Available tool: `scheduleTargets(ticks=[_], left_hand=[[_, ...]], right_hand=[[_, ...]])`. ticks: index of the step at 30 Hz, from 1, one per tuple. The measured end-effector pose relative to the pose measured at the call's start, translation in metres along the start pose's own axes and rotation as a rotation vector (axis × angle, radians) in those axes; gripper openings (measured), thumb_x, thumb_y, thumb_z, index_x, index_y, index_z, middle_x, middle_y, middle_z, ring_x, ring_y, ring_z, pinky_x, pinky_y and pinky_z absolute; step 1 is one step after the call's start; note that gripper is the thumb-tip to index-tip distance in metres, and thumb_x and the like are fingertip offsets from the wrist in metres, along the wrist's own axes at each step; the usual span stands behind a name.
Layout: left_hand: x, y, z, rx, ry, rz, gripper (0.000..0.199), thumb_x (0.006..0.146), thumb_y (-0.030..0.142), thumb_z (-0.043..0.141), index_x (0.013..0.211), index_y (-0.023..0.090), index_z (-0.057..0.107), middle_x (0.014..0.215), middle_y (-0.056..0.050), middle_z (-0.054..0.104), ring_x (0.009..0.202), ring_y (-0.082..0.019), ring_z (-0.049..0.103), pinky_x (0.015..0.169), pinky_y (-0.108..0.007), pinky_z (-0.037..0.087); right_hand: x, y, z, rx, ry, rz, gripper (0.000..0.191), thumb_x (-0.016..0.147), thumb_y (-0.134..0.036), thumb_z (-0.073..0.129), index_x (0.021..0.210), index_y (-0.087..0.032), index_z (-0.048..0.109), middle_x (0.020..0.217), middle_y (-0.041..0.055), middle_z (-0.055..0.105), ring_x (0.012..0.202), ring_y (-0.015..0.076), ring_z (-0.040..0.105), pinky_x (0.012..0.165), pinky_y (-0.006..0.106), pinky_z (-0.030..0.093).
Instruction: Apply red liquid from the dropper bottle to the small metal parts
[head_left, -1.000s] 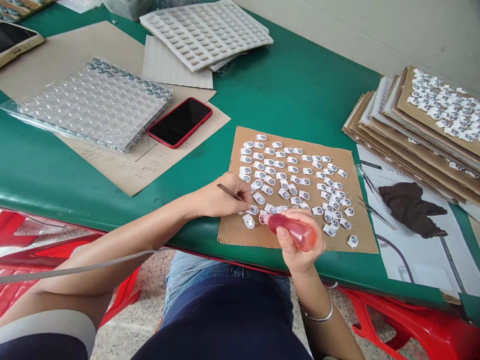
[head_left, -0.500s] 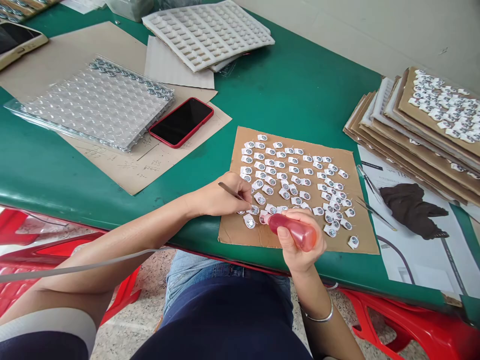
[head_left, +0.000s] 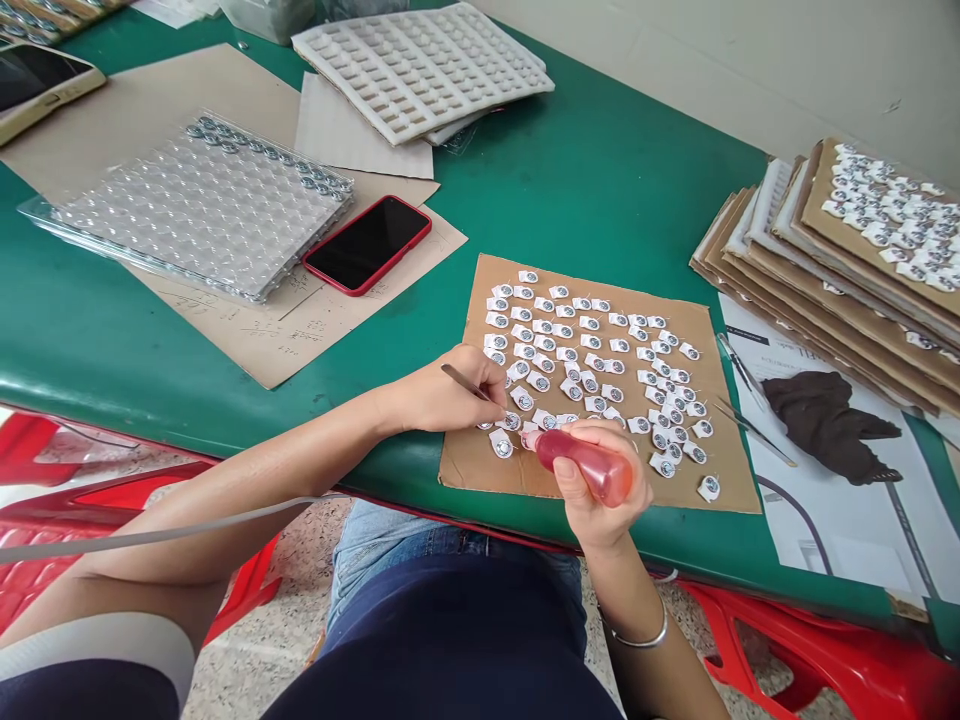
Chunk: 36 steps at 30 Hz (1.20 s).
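My left hand point(head_left: 446, 397) rests at the near edge of a brown cardboard sheet point(head_left: 465, 465), pinching a thin pointed tool point(head_left: 465, 382) whose tip sits among the items. Several small white paper tags point(head_left: 574, 370), each carrying a round silver-and-dark disc, lie in loose rows on the sheet. My right hand point(head_left: 607, 490) grips a red translucent squeeze bottle point(head_left: 589, 465) just above the sheet. Its nozzle points left toward the tags near the tool's tip. The fingers hide a few tags.
The green table point(head_left: 600, 200) holds bubble wrap point(head_left: 195, 210) with metal discs, a red-cased phone point(head_left: 367, 245), and a white tray point(head_left: 420, 75). Stacked cardboard sheets point(head_left: 847, 270), a dark cloth point(head_left: 825, 425) and tweezers point(head_left: 754, 432) lie right. A red chair point(head_left: 780, 640) stands below.
The whole scene drifts slightly right and down as my head shifts. Both hands keep their hold and stay in nearly the same place over the tags.
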<state>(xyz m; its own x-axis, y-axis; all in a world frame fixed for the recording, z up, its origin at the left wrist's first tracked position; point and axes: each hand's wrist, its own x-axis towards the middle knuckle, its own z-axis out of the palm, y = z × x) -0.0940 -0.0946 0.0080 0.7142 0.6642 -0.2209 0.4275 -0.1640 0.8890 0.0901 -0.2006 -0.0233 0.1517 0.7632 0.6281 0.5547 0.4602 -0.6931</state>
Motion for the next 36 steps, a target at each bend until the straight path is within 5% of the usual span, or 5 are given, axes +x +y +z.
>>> scheduleTargets(ticks=[36], left_hand=[[0.0018, -0.0005, -0.0009, -0.040, -0.003, -0.011, 0.007, 0.067, 0.015, 0.061, 0.066, 0.010, 0.066, 0.061, -0.002, 0.065, 0.057, -0.011, 0.058, 0.048, -0.018, 0.039]], right_hand=[[-0.0013, 0.0004, 0.0026, 0.026, -0.040, -0.035, 0.028, 0.072, -0.030, 0.068, 0.095, -0.018, 0.057, 0.082, 0.0053, 0.063, 0.076, 0.0200, 0.063, 0.063, 0.039, 0.055]])
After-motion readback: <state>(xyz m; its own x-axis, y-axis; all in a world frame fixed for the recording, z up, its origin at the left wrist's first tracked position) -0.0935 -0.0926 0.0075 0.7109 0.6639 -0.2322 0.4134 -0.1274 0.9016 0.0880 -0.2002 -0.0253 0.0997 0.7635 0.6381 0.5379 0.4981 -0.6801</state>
